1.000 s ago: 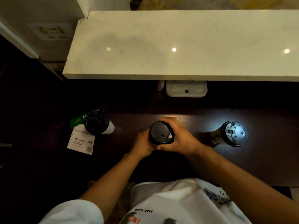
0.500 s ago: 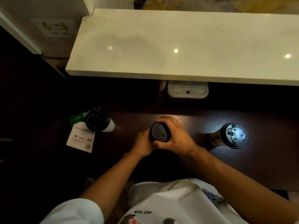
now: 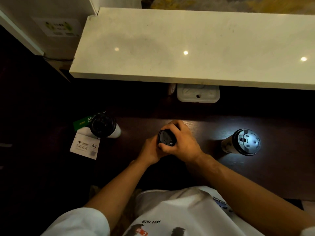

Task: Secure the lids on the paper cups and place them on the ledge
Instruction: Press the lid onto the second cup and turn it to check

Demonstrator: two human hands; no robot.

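Observation:
On the dark wooden counter stands a paper cup whose black lid shows between my hands. My left hand wraps the cup's side from the left. My right hand curls over the lid's rim from the right, fingers on top. The cup's body is hidden by both hands. A second cup with a black lid stands to the left. A third lidded cup stands at the right in a bright patch of light. The pale stone ledge runs across above the counter.
A green and white A4 paper pack lies under the left cup. A white plastic box sits under the ledge's front edge. A white wall with a sticker rises at the upper left.
My right hand has closed further over the lid, its fingers now covering more of the rim. The cup stays in the same place on the counter.

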